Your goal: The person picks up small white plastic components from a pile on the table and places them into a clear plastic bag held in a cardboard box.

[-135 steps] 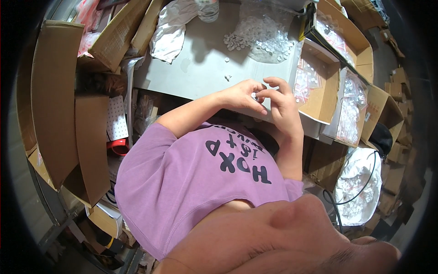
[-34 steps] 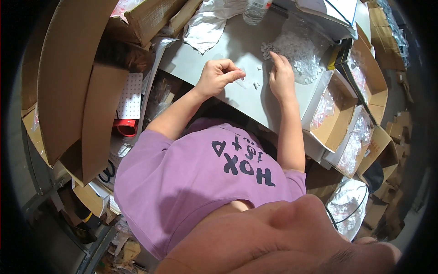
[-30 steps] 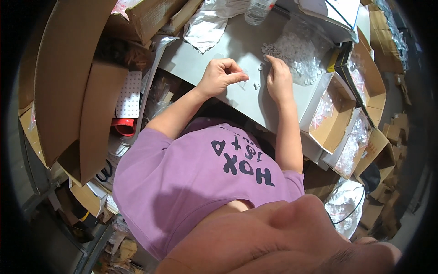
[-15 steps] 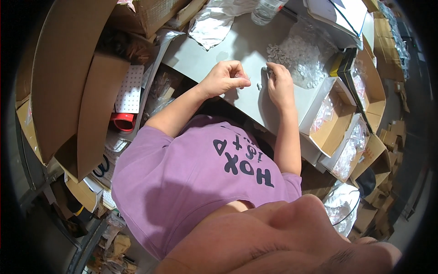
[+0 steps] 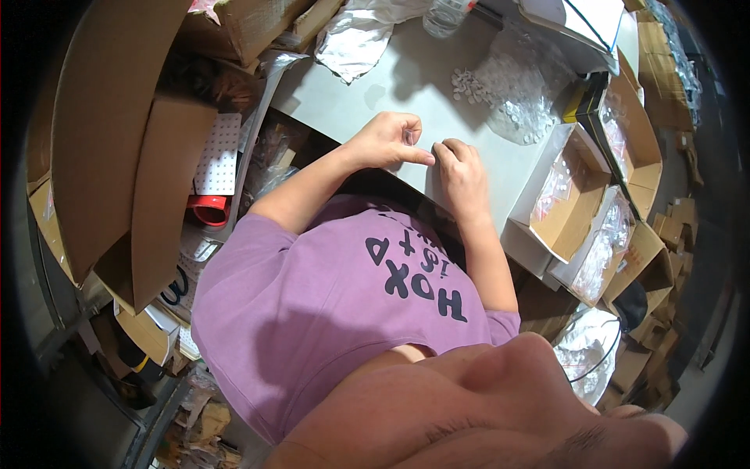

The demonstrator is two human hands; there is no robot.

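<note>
Mid-frame, left hand [image 5: 384, 141] curled, fingers pinched on a tiny clear part [image 5: 408, 139]; right hand [image 5: 461, 176] rests fingers-down on the grey tabletop [image 5: 406, 86], grip unclear. Loose clear parts [image 5: 469, 84] lie upper centre beside a plastic bag [image 5: 523, 98]. Likely risk: the part slipping from the pinch and vanishing among the cardboard boxes [image 5: 578, 195].

A single view, worn on the head and looking steeply down the person's own front – the chin and face fill the lower edge of the frame, very close and blurred, the purple shirt [image 5: 336, 305] takes the centre. The white table [image 5: 406, 86] lies further off in the upper middle, where both hands (left hand [image 5: 384, 141], right hand [image 5: 462, 178]) meet. The wide fisheye bends the cardboard boxes [image 5: 117, 156] at the left and right edges – dark corners ring the picture
</note>
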